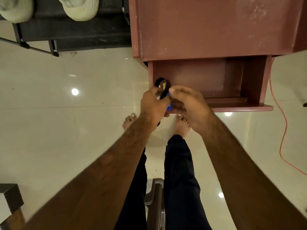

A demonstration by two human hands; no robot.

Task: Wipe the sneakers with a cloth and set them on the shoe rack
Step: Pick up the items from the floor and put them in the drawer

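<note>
Two pale sneakers point(81, 9) sit at the top left edge of view on the black shoe rack point(74, 35), well apart from the hands, so no wiping is under way at this moment. No cloth shows plainly.

Both hands meet over the front left corner of an open drawer point(249, 83) in the reddish table point(216, 27). The left hand point(154, 103) curls its fingers round a dark loop point(164, 90) with a bit of blue and yellow on it, and the right hand point(191, 107) pinches the same thing between thumb and curled fingers. What the loop is I cannot tell.

I read this as a side step at the drawer — fetching something or putting it away. The next move would call for freeing the hands, finding a cloth, then turning left across the tiled floor point(66, 113) to the rack — minding the orange cable point(284, 130) that trails on the right.
</note>
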